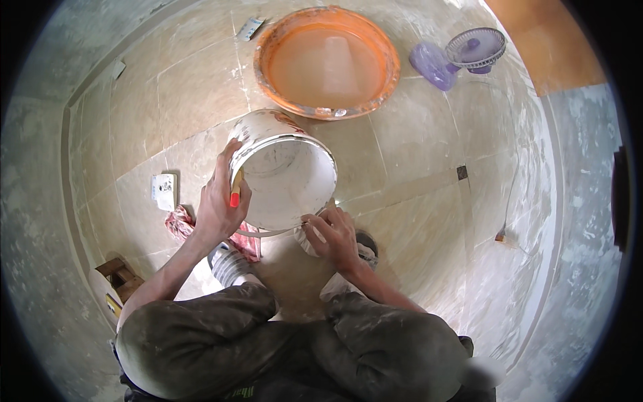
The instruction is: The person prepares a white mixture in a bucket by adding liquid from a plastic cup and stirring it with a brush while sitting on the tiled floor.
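A white plastic bucket point(288, 191) is tipped with its mouth toward me, its outside marked with dark and reddish smears. My left hand point(222, 204) is closed round the left side of its rim. Under that hand's thumb sits a short tan handle with a red end point(235, 199); the rest of this tool cannot be made out. At the lower right of the rim, my right hand point(333, 236) is closed, with thumb and fingers pinching the edge. The bucket's inside is pale with faint stains. A thin curved bail runs below the rim.
Beyond the bucket stands an orange basin point(261, 57) of cloudy water. A purple fan point(474, 48) lies to its right, its cord trailing to a brush-like thing point(504, 238). A white box point(164, 191) and a reddish cloth point(179, 223) lie left, near a wooden stool-like piece point(119, 278).
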Demonstrator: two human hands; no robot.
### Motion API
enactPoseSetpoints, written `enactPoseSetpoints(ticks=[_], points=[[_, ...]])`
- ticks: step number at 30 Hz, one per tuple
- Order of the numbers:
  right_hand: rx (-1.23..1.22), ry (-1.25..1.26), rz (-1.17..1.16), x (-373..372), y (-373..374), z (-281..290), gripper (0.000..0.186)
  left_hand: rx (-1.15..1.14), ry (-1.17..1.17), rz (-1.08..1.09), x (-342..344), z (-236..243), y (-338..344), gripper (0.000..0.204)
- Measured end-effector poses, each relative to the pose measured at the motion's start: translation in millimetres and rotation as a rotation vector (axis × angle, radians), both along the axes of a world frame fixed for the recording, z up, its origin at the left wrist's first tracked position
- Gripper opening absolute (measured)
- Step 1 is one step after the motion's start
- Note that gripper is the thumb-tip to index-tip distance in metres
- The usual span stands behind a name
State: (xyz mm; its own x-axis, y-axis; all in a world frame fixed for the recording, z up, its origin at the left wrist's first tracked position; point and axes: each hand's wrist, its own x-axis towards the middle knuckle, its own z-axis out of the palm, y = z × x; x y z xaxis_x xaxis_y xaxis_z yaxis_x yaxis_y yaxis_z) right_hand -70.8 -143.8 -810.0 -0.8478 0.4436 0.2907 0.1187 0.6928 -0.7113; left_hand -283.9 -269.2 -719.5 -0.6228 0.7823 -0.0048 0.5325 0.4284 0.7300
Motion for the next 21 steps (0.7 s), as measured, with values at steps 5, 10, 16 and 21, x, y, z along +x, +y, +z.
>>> enactPoseSetpoints(ticks=[5,10,16,21], points=[[0.012,-0.002,-0.003,-3.5,0.1,3.1,0.026,-0.022,-0.041,0.016,-2.4,0.6,0.1,0.062],[-0.016,-0.035,0.007,-5.1,0.2,6.5,0.02,-0.031,-0.066,0.01,-2.7,6.0,2.2,0.06],[-0.049,-0.103,0.024,-7.6,1.7,16.3,0.019,-0.007,0.059,-0.032,-9.1,-0.2,1.3,0.065],[-0.06,-0.129,0.048,-8.4,7.3,21.5,0.025,-0.068,-0.105,0.006,-10.4,8.0,3.8,0.059]])
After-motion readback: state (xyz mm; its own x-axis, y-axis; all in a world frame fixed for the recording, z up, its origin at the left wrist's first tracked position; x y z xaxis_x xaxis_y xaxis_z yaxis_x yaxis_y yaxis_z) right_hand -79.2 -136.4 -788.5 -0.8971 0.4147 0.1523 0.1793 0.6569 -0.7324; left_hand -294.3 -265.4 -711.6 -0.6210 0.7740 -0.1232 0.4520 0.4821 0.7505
